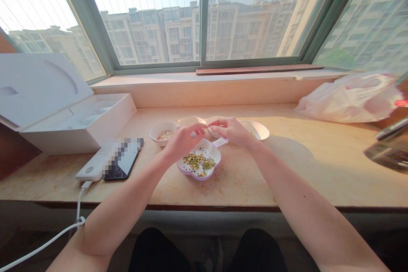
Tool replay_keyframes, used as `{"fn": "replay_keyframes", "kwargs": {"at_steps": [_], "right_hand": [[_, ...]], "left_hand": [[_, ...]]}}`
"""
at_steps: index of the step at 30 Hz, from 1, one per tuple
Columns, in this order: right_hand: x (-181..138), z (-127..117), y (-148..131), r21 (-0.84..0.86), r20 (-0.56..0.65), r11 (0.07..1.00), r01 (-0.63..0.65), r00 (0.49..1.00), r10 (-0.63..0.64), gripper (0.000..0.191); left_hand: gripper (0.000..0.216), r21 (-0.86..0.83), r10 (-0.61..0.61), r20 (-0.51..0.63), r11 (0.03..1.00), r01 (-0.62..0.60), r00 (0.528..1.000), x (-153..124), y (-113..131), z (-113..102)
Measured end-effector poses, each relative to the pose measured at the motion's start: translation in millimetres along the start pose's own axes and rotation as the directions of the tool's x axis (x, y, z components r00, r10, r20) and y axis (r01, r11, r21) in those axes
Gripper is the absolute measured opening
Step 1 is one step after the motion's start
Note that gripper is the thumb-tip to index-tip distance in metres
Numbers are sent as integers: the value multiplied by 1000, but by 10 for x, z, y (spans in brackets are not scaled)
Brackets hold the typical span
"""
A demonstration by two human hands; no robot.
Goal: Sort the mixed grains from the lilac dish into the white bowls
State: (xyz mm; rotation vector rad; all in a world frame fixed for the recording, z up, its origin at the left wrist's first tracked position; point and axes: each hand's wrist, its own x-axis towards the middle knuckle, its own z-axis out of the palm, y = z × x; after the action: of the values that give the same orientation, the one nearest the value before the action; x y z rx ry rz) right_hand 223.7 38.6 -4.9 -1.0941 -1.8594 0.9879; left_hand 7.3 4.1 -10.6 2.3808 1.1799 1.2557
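Note:
My left hand (185, 139) and my right hand (230, 131) meet fingertip to fingertip above the far rim of a white dish with a purple outside and a short handle (198, 174). Inside it lie mixed green and yellow beans (194, 160) with a few dark ones. Both hands have their fingers drawn together; whatever they pinch is too small to make out. Left of my left hand stands a white bowl (154, 131) with pale pieces in it. Two more bowls (191, 120) sit behind my hands, their contents mostly hidden. Beside my right hand is another white bowl (262, 131), partly covered by it.
At the left are an open white box (111, 114), a white power bank (91, 169) with a cable, and a black phone (126, 165). A plastic bag (350, 100) lies at the back right, near a dark glossy object (389, 148). The window sill (159, 87) bounds the table (318, 170).

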Motion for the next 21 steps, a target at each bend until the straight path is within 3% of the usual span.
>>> {"fn": "replay_keyframes", "kwargs": {"at_steps": [4, 10, 16, 19, 21], "right_hand": [[-22, 3, -40, 163, 256, 983, -87, 966, 43, 34], [9, 63, 68, 201, 419, 968, -152, 906, 56, 47], [-14, 69, 88, 68, 429, 993, -92, 902, 54, 44], [-30, 69, 36, 58, 389, 996, -66, 920, 38, 44], [-30, 74, 17, 136, 345, 989, -59, 938, 8, 46]], "left_hand": [[19, 68, 87, -23, 994, -85, 996, -10, 10, -13], [14, 167, 233, 107, 954, -248, 967, -16, -69, 50], [2, 230, 224, 203, 935, -269, 953, -26, -66, 83], [17, 224, 136, 190, 958, -178, 972, -30, -29, 67], [25, 207, 57, 154, 974, -89, 986, -24, -16, 48]]}}
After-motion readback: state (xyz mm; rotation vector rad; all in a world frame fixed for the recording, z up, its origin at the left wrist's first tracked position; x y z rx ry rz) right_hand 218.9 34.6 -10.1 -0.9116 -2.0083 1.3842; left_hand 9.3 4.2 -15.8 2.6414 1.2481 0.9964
